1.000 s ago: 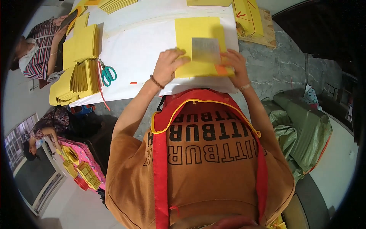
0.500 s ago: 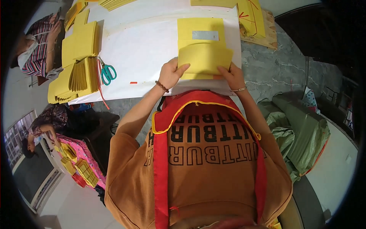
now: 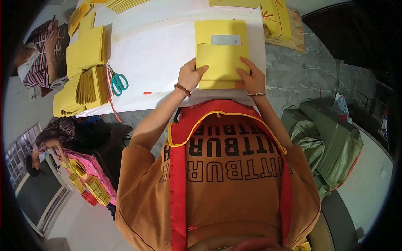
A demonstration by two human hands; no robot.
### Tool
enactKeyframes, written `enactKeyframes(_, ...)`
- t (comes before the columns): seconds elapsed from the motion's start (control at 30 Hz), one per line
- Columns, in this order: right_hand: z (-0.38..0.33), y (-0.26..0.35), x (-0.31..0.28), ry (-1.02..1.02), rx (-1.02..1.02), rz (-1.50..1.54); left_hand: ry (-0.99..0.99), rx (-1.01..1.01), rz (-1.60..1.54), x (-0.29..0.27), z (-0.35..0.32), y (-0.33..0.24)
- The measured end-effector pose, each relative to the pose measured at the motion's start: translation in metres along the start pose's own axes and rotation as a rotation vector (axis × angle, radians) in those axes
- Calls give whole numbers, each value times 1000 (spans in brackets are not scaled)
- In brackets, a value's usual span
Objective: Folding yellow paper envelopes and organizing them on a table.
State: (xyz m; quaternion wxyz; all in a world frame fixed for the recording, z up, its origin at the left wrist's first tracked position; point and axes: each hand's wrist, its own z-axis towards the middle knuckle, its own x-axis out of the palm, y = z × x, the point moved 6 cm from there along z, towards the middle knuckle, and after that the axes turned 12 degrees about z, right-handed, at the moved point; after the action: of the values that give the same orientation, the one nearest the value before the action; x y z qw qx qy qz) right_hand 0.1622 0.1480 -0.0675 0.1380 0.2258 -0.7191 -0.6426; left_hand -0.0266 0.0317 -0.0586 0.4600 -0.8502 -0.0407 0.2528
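A yellow paper stack [image 3: 222, 62] lies between my hands, over a larger yellow sheet [image 3: 220, 30] with a grey label [image 3: 226, 39]. My left hand [image 3: 192, 76] grips the stack's left edge, thumb on top and the other fingers mostly hidden. At the right edge my right hand [image 3: 252, 78] pinches it, its thumb resting on the paper and its index finger along the side. A small orange patch [image 3: 239, 85] shows at the lower right corner, below the stack.
Teal-handled scissors [image 3: 119, 84] and a red strip [image 3: 112, 98] lie on the white-covered table [image 3: 146, 54]. Fanned yellow paper bundles [image 3: 86, 50] line its left side. More tied yellow paper [image 3: 276, 21] stands at the far right. Two people are at the left.
The yellow paper in my hands has gone from bowed and tilted to flat, squared over the larger sheet. My right hand has shifted left and up along its edge.
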Motion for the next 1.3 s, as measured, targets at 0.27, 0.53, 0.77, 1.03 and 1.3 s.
enactKeyframes(0.27,1,-9,-2,-43,3,-81,-107,70,43,-15,0,-14)
enactKeyframes(0.53,1,-5,1,-31,67,-87,-306,966,878,35,-27,-89)
enactKeyframes(0.77,-15,31,4,26,-24,-328,-145,827,1051,55,-11,-59)
enactKeyframes(1.03,-52,1,13,377,-531,-899,-110,831,1030,52,-9,-60)
enactKeyframes(1.3,-50,1,16,387,-508,-847,-210,1045,581,31,-14,-53)
